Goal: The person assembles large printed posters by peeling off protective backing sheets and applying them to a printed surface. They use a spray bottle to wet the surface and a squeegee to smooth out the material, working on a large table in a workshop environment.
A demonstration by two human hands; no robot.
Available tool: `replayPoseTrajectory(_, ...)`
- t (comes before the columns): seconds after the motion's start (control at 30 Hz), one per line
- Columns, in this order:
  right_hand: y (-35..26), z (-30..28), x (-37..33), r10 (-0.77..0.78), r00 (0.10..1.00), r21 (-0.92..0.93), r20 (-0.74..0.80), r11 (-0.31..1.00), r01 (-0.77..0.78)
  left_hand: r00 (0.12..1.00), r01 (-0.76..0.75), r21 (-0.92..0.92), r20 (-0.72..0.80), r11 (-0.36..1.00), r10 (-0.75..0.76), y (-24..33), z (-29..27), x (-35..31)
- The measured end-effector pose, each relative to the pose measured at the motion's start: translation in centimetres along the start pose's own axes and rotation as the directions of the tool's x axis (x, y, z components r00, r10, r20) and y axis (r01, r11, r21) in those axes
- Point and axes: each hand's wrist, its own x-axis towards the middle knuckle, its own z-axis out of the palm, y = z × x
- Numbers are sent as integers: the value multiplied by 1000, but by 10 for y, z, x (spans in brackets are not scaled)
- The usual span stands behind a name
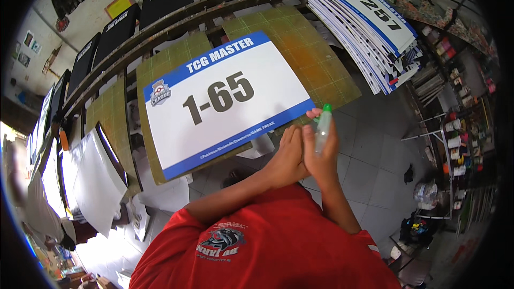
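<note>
A large white sign board [225, 128] with blue bands and black print lies tilted on a greenish, grid-lined cutting mat [300, 37]. Just off its near right corner, my right hand [326, 160] is closed around a small clear bottle [323, 131] with a green cap, held upright. My left hand [288, 158] is pressed against the inner side of the right hand, its fingers bent and closed. Whether anything lies inside the left hand is hidden. Neither hand appears to rest on the board.
A thick stack of similar boards [369, 27] stands at the far right of the slatted rack [214, 9]. Black panels [166, 2] line its far side. White sheets [96, 174] hang at the left. Shelves with small containers [455, 142] stand right, above a tiled floor [369, 176].
</note>
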Motion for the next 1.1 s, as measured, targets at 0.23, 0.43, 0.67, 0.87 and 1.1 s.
replayPoseTrajectory(0.23, 26, -63, 41, 189, 946, 391, 263, 876, -284, 912, 409, -451, 164, 793, -377, -62, 43, -20)
replayPoseTrajectory(0.43, 93, -57, 43, 390, 799, 71, 458, 879, -471, 720, 693, -584, 588, 423, -369, -80, 106, -22)
replayPoseTrajectory(0.67, 165, -54, 32, 418, 763, -160, 493, 905, -393, 696, 712, -670, 632, 211, -340, -100, 166, -37)
replayPoseTrajectory(0.87, 179, -54, 26, 421, 776, -211, 470, 907, -365, 691, 708, -695, 646, 124, -325, -114, 187, -45)
replayPoseTrajectory(1.1, 176, -54, 29, 362, 817, -205, 449, 932, -301, 690, 707, -691, 629, 149, -357, -117, 188, -44)
